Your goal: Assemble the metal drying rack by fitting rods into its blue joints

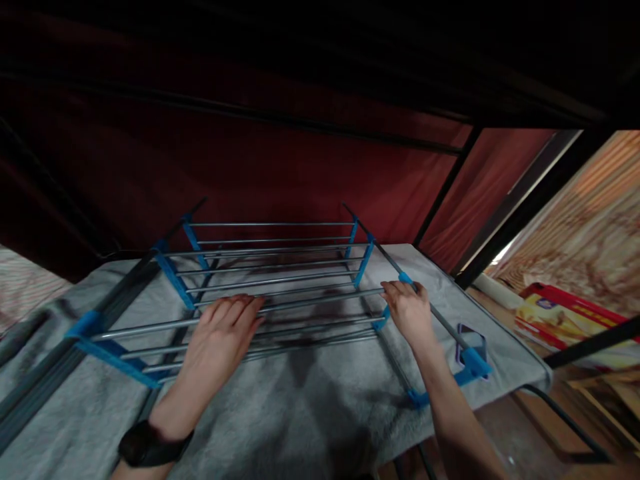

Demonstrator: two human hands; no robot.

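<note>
A metal rack [270, 280] with silver rods and blue plastic side brackets lies on a grey fuzzy blanket [300, 413]. My left hand [220, 333] rests flat on the front rods, fingers stretched out. A black watch [145, 447] sits on that wrist. My right hand [407, 310] lies on the rack's right side by a blue bracket [383, 320], fingers curled over the dark side rail [435, 313].
A phone [473, 343] lies on the blanket at the right, partly under a blue bracket. Dark red fabric and black frame bars close in behind and above. A red and yellow box [565, 320] lies on the wooden floor at the right.
</note>
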